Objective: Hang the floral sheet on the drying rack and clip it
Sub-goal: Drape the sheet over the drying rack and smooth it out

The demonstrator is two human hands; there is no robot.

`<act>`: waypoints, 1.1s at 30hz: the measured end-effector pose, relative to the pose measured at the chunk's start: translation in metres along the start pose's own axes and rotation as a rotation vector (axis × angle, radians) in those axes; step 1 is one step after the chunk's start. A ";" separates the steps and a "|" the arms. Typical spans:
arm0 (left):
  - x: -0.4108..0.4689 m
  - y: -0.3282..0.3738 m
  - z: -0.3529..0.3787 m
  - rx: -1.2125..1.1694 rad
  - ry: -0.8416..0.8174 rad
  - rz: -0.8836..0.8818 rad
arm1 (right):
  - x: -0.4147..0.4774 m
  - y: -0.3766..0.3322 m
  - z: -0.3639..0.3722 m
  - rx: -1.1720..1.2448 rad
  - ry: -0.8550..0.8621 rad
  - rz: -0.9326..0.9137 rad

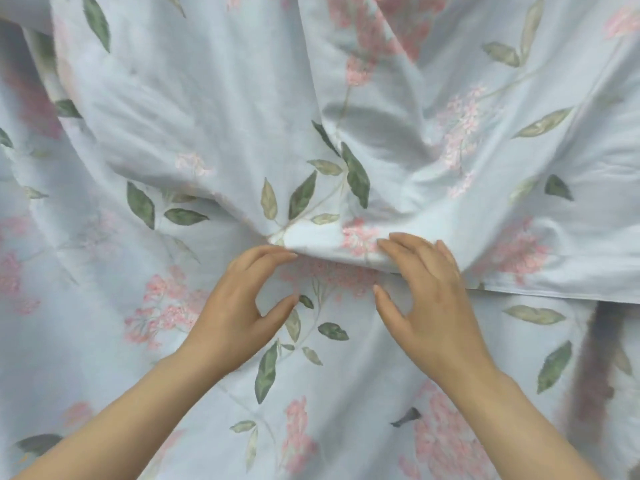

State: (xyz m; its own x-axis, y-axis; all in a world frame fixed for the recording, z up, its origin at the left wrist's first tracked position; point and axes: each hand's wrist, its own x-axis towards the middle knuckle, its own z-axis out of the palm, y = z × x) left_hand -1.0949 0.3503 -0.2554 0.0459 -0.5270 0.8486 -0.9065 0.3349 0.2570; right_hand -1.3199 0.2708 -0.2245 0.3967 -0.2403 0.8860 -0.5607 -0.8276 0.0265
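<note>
Mid-frame, left hand (239,299) and right hand (427,299) rest on a fold (325,239) of the sheet (207,98), thumbs spread, nothing pinched, probably to gather it.

Two upper limbs on record. The left hand (239,306) and right hand (429,306) are bare. The left forearm (121,417) and right forearm (519,420) are uncovered to the lower frame edge. The fingernails (380,289) are short and plain.

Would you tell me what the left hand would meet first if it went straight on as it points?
Probably the raised fold of the sheet; fingertips of the left hand sit at its lower edge, though depth is unclear.
</note>
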 end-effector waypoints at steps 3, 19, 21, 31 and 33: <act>-0.019 0.002 -0.002 -0.012 -0.020 -0.033 | -0.015 -0.015 0.001 0.044 0.014 -0.048; 0.005 0.036 -0.028 0.158 -0.004 0.145 | 0.011 0.005 -0.027 -0.293 -0.139 -0.078; 0.017 0.037 -0.027 0.212 0.030 0.165 | 0.021 0.010 -0.028 -0.327 -0.096 -0.081; 0.054 0.048 -0.046 0.479 0.478 0.530 | 0.044 0.011 -0.043 -0.270 0.336 -0.197; 0.058 0.050 -0.048 0.497 0.512 0.546 | 0.042 0.009 -0.044 -0.245 0.309 -0.212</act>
State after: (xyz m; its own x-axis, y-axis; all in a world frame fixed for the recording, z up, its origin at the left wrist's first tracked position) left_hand -1.1170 0.3736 -0.1709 -0.3709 0.0592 0.9268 -0.9285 -0.0024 -0.3714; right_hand -1.3403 0.2756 -0.1670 0.3061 0.1154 0.9450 -0.6607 -0.6889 0.2981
